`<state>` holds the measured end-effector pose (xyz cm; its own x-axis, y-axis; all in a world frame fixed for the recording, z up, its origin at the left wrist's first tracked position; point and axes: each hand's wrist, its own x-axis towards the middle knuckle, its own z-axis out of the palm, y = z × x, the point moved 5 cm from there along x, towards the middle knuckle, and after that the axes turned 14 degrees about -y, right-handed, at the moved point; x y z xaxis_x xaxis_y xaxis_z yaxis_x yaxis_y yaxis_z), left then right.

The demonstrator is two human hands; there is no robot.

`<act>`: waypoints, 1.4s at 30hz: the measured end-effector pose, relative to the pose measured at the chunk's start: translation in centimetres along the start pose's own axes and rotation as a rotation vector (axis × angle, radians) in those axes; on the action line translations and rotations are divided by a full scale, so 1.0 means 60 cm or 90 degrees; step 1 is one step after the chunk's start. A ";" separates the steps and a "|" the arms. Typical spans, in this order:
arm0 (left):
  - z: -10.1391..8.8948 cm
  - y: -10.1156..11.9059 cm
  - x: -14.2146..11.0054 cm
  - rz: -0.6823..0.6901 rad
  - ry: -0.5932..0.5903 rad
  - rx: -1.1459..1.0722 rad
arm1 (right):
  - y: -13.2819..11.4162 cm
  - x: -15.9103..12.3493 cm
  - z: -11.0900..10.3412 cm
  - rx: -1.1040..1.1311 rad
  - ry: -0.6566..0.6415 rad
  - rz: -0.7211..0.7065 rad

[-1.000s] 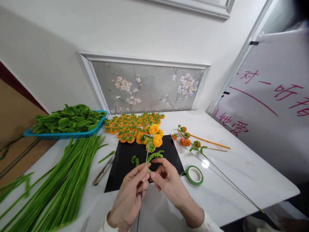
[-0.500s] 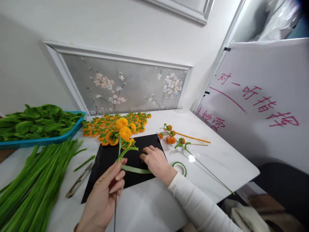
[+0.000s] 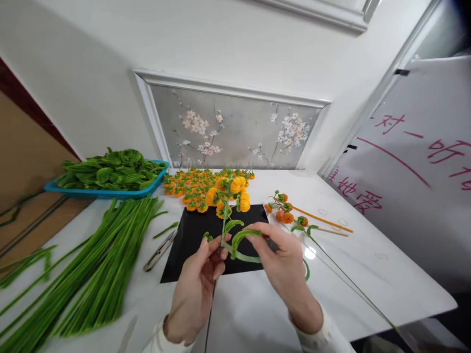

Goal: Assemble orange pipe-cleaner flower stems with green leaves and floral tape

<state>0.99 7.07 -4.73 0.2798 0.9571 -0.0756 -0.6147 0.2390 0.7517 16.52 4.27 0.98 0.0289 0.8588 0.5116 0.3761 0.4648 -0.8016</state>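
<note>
Bright, fairly even light fills the view, with a small, blown-out glare spot on the glossy white surface [image 3: 386, 264]. A soft grey shadow slants across the wall [image 3: 221, 44] at upper left. The lower right corner is dim, and the upper right corner darkens to black. Wide-angle distortion stretches the whiteboard [image 3: 419, 117]; the green chenille stems [image 3: 106, 274] look slightly soft.

A white wall [image 3: 206, 39] bearing a framed blossom panel [image 3: 239, 130] backs a glossy white table [image 3: 371, 260], beside a red-lettered board [image 3: 437, 115].
</note>
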 end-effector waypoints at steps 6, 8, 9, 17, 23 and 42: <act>-0.003 -0.009 -0.004 0.009 -0.060 0.031 | -0.031 0.016 0.028 -0.208 -0.014 -0.123; -0.002 -0.010 -0.005 0.011 -0.078 0.027 | -0.037 0.020 0.035 -0.276 -0.049 -0.142; -0.002 -0.010 -0.005 0.010 -0.083 0.027 | -0.039 0.021 0.039 -0.308 -0.069 -0.149; -0.001 -0.009 -0.003 0.017 -0.097 0.068 | -0.053 0.016 0.057 -0.441 -0.116 -0.192; 0.011 -0.008 -0.002 0.003 -0.132 0.069 | -0.056 0.010 0.063 -0.447 -0.131 -0.195; 0.005 -0.005 0.007 -0.111 -0.068 -0.124 | 0.044 0.011 0.073 0.259 -0.176 0.132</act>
<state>1.49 7.33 -4.77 0.4636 0.8784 -0.1163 -0.6774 0.4360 0.5925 13.45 7.01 -2.15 -0.2011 0.9409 0.2724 -0.0031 0.2775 -0.9607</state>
